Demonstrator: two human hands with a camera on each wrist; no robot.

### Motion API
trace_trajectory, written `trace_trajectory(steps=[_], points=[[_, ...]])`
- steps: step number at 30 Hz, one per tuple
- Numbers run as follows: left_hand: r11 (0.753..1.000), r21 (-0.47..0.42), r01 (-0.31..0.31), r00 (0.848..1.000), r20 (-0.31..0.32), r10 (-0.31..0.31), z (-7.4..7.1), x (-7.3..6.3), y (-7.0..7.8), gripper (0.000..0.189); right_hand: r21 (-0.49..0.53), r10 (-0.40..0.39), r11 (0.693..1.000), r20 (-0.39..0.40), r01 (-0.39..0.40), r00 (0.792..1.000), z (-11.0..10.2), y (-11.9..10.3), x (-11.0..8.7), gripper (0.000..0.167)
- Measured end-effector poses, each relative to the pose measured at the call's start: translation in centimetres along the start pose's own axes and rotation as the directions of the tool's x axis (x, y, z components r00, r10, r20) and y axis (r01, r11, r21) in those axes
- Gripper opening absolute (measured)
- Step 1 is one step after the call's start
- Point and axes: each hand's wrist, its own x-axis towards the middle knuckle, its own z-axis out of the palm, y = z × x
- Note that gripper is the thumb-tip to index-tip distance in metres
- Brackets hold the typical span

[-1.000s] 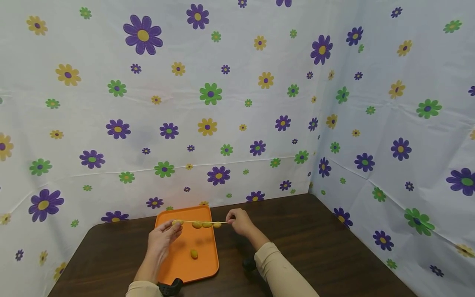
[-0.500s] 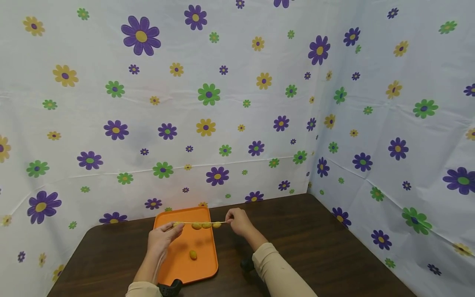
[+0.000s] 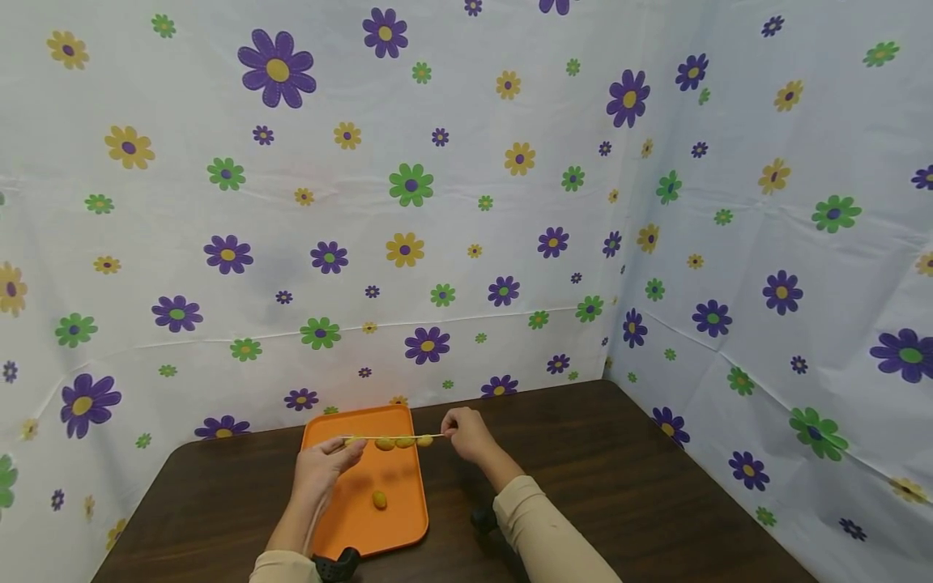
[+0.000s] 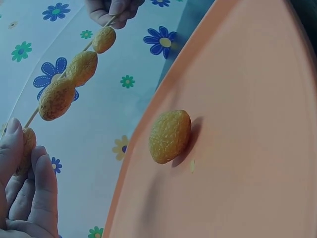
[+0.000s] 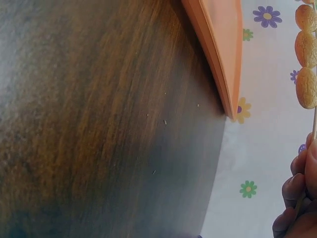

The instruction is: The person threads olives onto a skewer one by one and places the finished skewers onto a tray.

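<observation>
A thin wooden skewer point(image 3: 436, 436) is held nearly level above the orange tray point(image 3: 364, 530), threaded with several small yellow baby potatoes point(image 4: 55, 99). My right hand point(image 3: 472, 437) grips the skewer's bare right end with curled fingers. At the other end, my left hand point(image 3: 319, 474) pinches the end potato point(image 4: 27, 148) between thumb and fingers. A gap of bare stick separates this potato from the others, which sit in a row toward the right hand. One loose potato point(image 4: 170, 136) lies on the tray, below the skewer in the head view.
The tray sits on a dark wood-grain table point(image 3: 583, 478), left of centre. Tiny crumbs point(image 5: 165, 122) dot the table beside it. A white flowered cloth point(image 3: 466, 202) hangs behind the table and along its right side.
My left hand has shifted slightly right along the skewer, its fingers covering more of the end potato. The right hand keeps its grip almost unmoved. The head view shifts a little.
</observation>
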Motion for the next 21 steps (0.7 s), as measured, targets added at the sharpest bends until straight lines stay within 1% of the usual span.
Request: trace_trajectory(steps=[5, 11, 16, 21], points=[[1.0, 0.016, -0.003, 1.0, 0.009, 0.003, 0.2, 0.08, 0.04, 0.054, -0.014, -0.017, 1.0, -0.014, 0.017, 1.0, -0.04, -0.16, -0.02, 0.025], [1.0, -0.015, -0.017, 1.0, 0.018, 0.017, 0.49, 0.23, 0.01, 0.047, -0.006, -0.018, 1.0, -0.017, 0.018, 1.0, -0.05, -0.29, -0.06, 0.024], [1.0, -0.014, -0.018, 1.0, 0.015, 0.018, 0.6, 0.14, 0.06, 0.047, -0.011, -0.01, 1.0, -0.02, 0.01, 1.0, 0.04, -0.5, -0.15, 0.025], [1.0, -0.016, -0.023, 0.999, 0.022, 0.024, 0.68, 0.19, -0.21, 0.047, -0.017, -0.017, 1.0, -0.026, 0.016, 1.0, 0.03, -0.61, -0.25, 0.025]])
